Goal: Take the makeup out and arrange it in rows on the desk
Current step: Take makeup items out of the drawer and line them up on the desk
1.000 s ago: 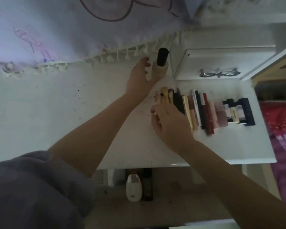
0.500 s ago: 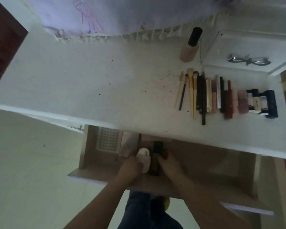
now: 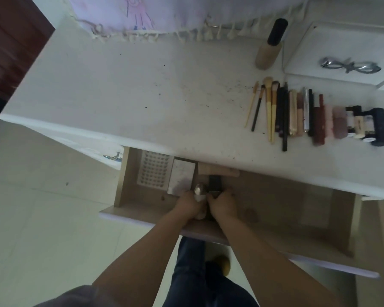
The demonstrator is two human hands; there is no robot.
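In the open drawer [image 3: 275, 202], the left hand [image 3: 190, 203] curls around a pale rounded bottle [image 3: 199, 192]; beside it, touching, the right hand [image 3: 223, 204] grips a dark case [image 3: 215, 185]. Half a second ago they only reached. The makeup row [image 3: 315, 116] lies on the desk [image 3: 142, 96].
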